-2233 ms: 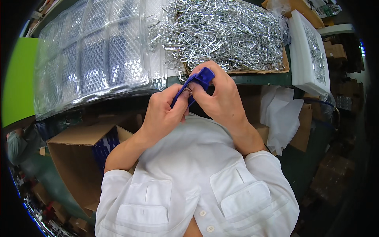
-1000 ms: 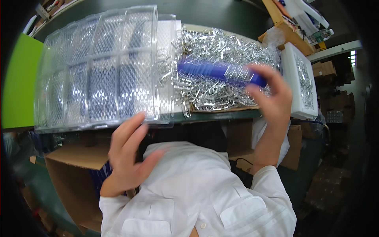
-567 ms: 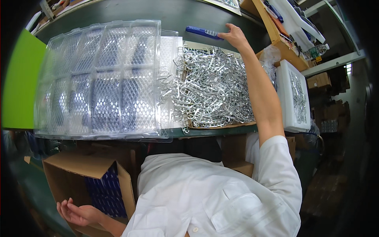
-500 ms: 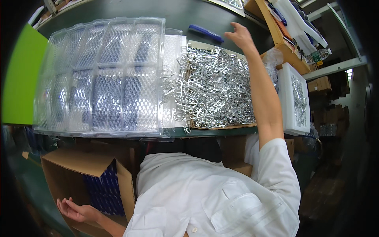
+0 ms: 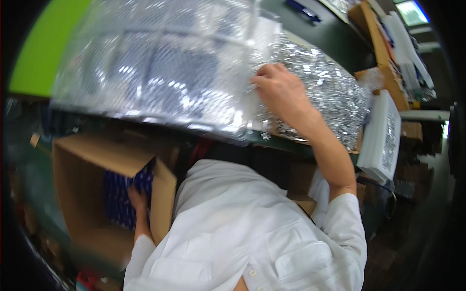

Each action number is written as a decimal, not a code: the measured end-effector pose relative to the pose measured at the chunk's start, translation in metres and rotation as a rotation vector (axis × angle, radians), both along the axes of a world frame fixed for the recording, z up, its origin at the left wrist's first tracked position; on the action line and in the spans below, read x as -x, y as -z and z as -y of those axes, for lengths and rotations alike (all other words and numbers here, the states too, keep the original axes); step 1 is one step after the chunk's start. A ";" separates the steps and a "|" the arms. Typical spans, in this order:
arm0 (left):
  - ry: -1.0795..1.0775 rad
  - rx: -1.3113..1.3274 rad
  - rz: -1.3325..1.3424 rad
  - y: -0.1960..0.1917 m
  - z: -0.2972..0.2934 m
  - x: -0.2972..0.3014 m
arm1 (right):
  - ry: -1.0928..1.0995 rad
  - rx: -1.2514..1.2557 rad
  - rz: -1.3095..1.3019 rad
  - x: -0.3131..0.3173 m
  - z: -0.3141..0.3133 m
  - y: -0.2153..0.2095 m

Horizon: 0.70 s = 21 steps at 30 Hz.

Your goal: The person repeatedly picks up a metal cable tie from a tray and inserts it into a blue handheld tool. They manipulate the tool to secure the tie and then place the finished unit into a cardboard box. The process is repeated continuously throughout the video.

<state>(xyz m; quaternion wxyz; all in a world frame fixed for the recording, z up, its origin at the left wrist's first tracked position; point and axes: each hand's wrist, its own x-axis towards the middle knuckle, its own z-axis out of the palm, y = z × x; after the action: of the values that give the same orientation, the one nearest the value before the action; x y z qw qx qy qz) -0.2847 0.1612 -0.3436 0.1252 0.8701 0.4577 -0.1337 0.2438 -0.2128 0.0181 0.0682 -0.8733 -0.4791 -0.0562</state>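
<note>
My left hand (image 5: 138, 198) reaches into an open cardboard box (image 5: 162, 208) at the lower left. It touches the blue patterned packs (image 5: 119, 201) stacked inside; its fingertips are blurred and partly hidden against them. Bent at the wrist, my right hand (image 5: 281, 89) hovers by the right edge of a clear plastic compartment tray (image 5: 184, 63). Its fingers are pinched together, and whatever they hold is too small and smeared to name. Beneath and beside this hand spreads a heap of small silvery looped metal pieces (image 5: 335, 92).
A blue pen-like item (image 5: 303, 9) lies on the dark green table (image 5: 335, 36) beyond the metal pieces. To the right stands a white foam box (image 5: 381, 138) beside a wooden shelf (image 5: 381, 53). A bright green panel (image 5: 43, 48) rises at the far left.
My right hand has come back from the blue pen-like item to the tray's right edge. My left hand has moved deeper into the cardboard box, onto the blue packs. The view has tilted.
</note>
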 end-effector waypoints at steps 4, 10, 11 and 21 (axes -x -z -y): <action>0.017 -0.117 0.106 -0.011 -0.006 0.018 | 0.071 -0.021 -0.074 -0.007 0.001 0.009; -0.044 0.153 0.146 -0.049 -0.020 0.017 | 0.064 -0.350 -0.336 -0.014 0.018 -0.016; -0.053 0.142 0.145 -0.045 -0.020 0.026 | 0.114 -0.447 -0.395 -0.015 0.019 -0.018; 0.121 -0.019 -0.038 -0.043 -0.016 0.014 | 0.609 -0.790 -0.450 0.011 0.104 -0.053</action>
<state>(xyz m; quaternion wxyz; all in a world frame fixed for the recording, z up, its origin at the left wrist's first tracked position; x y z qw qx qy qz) -0.2987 0.1769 -0.3010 0.0999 0.8946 0.4079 -0.1531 0.2327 -0.3168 0.0710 0.4724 -0.8710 -0.1205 -0.0610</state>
